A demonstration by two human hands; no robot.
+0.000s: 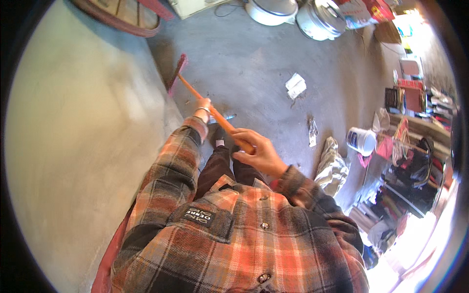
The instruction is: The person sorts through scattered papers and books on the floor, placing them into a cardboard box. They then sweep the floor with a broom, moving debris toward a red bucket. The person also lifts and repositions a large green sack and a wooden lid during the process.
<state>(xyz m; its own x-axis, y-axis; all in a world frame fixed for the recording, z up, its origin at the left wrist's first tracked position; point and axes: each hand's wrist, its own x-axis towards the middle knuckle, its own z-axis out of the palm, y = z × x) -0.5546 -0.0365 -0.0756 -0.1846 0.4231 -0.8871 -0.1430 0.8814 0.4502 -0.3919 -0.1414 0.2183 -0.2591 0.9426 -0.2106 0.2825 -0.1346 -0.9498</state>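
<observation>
A push broom (190,88) with an orange handle slants away from me, and its dark pink head (178,71) is down on the grey floor beside the wall at the left. Lower on the handle, my left hand (203,104) is wrapped around it, with a bracelet at the wrist. Near the handle's upper end, my right hand (258,148) grips it with the thumb underneath. Small bits of debris lie on the floor near the broom head. A blue-and-white piece of litter (229,117) lies partly hidden behind the handle and my left hand.
White papers (295,86) and a crumpled wrapper (312,132) lie on the floor. A white bucket (361,141) and silvery sheeting (331,166) are at the right, beside cluttered shelving (417,128). Lidded pots (320,20) stand ahead. A wheel (121,16) leans by the left wall (84,128).
</observation>
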